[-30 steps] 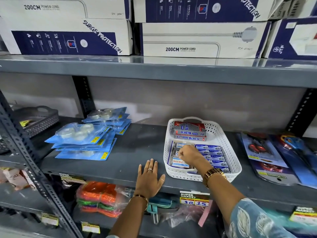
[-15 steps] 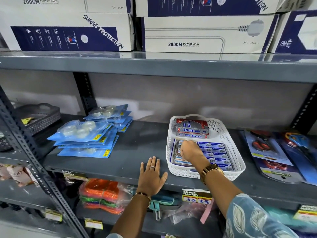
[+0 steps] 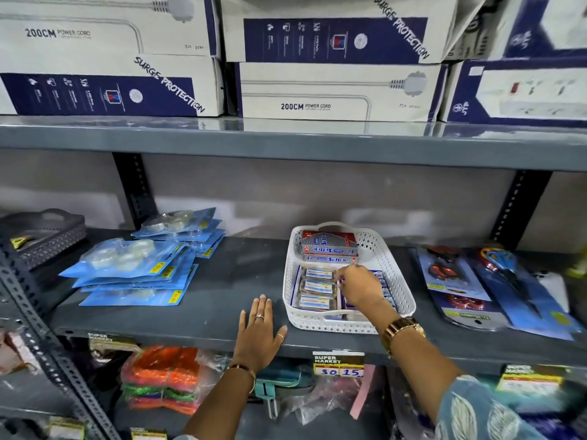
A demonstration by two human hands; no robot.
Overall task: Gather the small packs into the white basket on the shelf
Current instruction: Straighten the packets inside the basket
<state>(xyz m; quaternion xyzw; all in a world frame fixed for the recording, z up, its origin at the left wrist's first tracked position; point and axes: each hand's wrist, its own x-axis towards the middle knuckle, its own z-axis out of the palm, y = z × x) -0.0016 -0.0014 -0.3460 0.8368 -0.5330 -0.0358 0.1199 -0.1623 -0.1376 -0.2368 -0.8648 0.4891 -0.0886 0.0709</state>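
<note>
The white basket [image 3: 404, 301] stands on the grey middle shelf [image 3: 222, 300]. Small blue-and-white packs [image 3: 317, 288] lie in rows in its front half. Grey-and-red boxes [image 3: 330, 248] are stacked at its back. My right hand [image 3: 360, 285] reaches inside the basket and covers the right-hand row, its fingers curled down with the tips on the packs. Whether it grips one is hidden. My left hand [image 3: 259, 335] lies flat on the shelf just left of the basket, fingers spread, holding nothing.
Blue blister packs of tape [image 3: 133, 271] are piled at the left of the shelf. Carded scissors [image 3: 495, 287] lie to the right of the basket. A grey basket [image 3: 47, 236] sits far left. Power-cord boxes [image 3: 336, 93] fill the shelf above. Bagged goods [image 3: 162, 379] sit below.
My right hand has slid from the front-left packs toward the middle and back of the basket. My left hand has stayed flat on the shelf. The view has come closer.
</note>
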